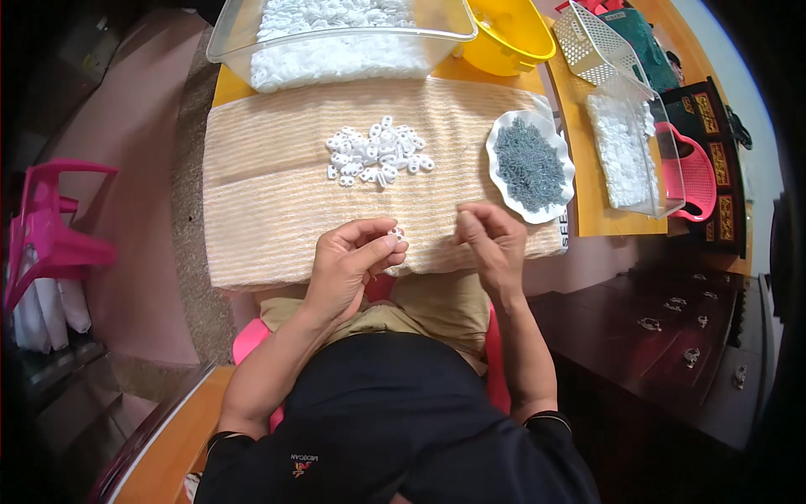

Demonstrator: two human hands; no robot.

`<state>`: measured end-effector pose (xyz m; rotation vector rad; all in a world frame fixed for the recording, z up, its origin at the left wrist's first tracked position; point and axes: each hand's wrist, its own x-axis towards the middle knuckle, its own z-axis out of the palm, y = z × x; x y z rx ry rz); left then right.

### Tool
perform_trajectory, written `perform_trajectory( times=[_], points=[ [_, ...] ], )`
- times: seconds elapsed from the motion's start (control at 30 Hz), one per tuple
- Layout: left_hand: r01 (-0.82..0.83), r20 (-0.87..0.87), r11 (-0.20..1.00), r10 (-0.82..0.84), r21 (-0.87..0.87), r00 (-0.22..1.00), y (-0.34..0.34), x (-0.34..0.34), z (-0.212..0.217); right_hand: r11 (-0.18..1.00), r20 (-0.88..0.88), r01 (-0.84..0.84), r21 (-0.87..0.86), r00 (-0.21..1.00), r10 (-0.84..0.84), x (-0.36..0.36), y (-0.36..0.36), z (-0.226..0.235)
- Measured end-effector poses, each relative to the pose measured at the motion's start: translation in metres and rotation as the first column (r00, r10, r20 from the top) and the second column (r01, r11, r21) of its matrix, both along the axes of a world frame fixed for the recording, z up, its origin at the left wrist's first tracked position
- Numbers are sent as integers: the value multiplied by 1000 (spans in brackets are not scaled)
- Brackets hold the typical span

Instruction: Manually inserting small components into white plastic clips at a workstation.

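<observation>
My left hand (348,256) pinches a small white plastic piece with holes (396,234) between thumb and fingertips, above the table's near edge. To its right, my right hand (495,248) is closed in a pinch; whatever its fingertips hold is too small to make out. Beyond both hands lies a loose pile of small white plastic pieces (369,154), many showing two dark holes. A white scalloped plate (494,174) stands right of the pile, just beyond my right hand. It carries a heap of tiny grey-blue parts (529,164), their exact kind unclear.
A striped cloth (269,193) covers the table. At the back stand a clear bin (344,35) of white pieces and a yellow basin (512,42). On the right side are another clear bin (667,202) with white pieces, a white basket (588,46) and a pink basket (697,172).
</observation>
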<state>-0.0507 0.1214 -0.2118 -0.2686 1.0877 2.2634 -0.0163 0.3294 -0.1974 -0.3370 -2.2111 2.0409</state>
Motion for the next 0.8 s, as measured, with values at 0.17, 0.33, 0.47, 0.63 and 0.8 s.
perform_trajectory(
  times=[0.17,0.33,0.47,0.63,0.8],
  points=[
    [31,-9,999,-31,8,999,-1,1,1,969,78,-122,-213,987,141,-3,-29,-5],
    [30,-34,999,-29,19,999,-2,0,0,893,84,-155,-423,974,209,-4,-44,-8],
    [30,-35,999,-28,38,999,-3,0,-1,895,93,-163,-415,971,220,-3,-45,-11],
    [33,-32,998,-32,52,999,-2,0,-1,903,109,-113,-415,979,173,-2,-46,-12],
    [36,-38,998,-35,43,999,-2,1,-2,911,86,-100,-399,985,146,-1,-47,-17]
  ],
)
